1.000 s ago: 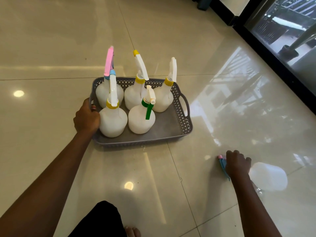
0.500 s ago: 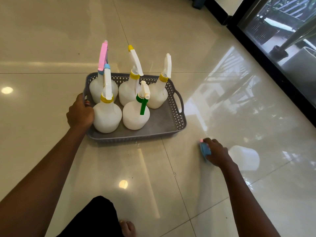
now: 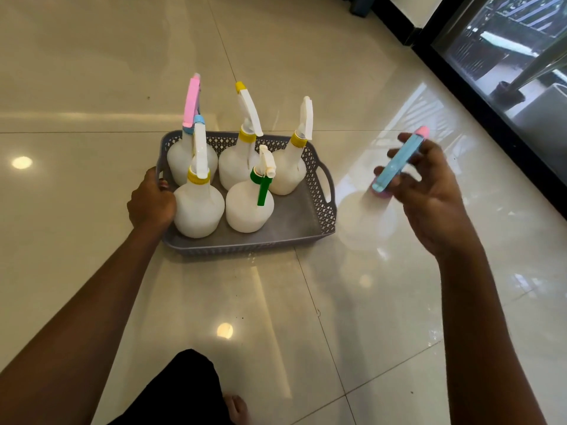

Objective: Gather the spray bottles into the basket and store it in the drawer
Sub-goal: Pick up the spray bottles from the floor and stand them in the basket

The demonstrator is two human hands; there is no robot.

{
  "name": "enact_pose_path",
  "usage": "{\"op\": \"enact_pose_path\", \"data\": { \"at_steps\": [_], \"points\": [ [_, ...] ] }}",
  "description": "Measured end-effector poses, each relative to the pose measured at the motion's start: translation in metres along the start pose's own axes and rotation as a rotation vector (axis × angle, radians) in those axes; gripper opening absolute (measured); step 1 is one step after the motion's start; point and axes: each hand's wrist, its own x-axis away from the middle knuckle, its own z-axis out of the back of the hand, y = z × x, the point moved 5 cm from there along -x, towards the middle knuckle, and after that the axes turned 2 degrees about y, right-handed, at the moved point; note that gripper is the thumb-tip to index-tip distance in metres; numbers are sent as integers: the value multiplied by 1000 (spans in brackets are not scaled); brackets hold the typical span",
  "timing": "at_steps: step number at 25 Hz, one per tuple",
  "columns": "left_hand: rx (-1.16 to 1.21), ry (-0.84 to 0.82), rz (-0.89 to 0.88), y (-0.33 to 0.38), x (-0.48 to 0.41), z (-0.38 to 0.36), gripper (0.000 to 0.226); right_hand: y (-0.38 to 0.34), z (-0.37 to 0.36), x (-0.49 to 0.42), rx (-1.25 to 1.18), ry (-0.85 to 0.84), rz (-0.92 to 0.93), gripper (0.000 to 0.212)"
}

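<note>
The white plastic spray bottle with the blue trigger head and pink nozzle tip [image 3: 368, 216] hangs in my right hand [image 3: 429, 194], lifted off the glossy cream tiled floor [image 3: 92, 210] just to the right of the grey perforated plastic basket [image 3: 320, 191]; its body is blurred, so I cannot make out its exact outline. My right fingers [image 3: 395, 153] curl loosely around the blue head, gripping it from behind. Five more white spray bottles stand upright inside the basket: one with a pink head [image 3: 181, 157] at the back left, two with yellow collars at the back middle [image 3: 236, 164] and back right [image 3: 288, 170], one with a yellow collar and blue tip [image 3: 199, 210] at the front left, and one with a green collar and trigger [image 3: 248, 207] at the front middle. My left hand [image 3: 152, 200] is closed over the basket's left rim. To the far right runs a black-framed glass door [image 3: 491, 102].
</note>
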Motion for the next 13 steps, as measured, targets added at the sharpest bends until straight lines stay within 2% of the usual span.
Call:
{"op": "enact_pose_path", "data": {
  "at_steps": [3, 5, 13],
  "points": [
    [-1, -2, 3, 1, 1, 2, 44, -13, -17, -22, -71, -141, 68, 64],
    [-4, -1, -2, 2, 1, 2, 45, 3, -31, -40, -132, -190, 47, 67],
    [-4, -10, -5, 1, 0, 1, 44, 95, -55, -66, -400, -287, -279, 83]
  ]
}}
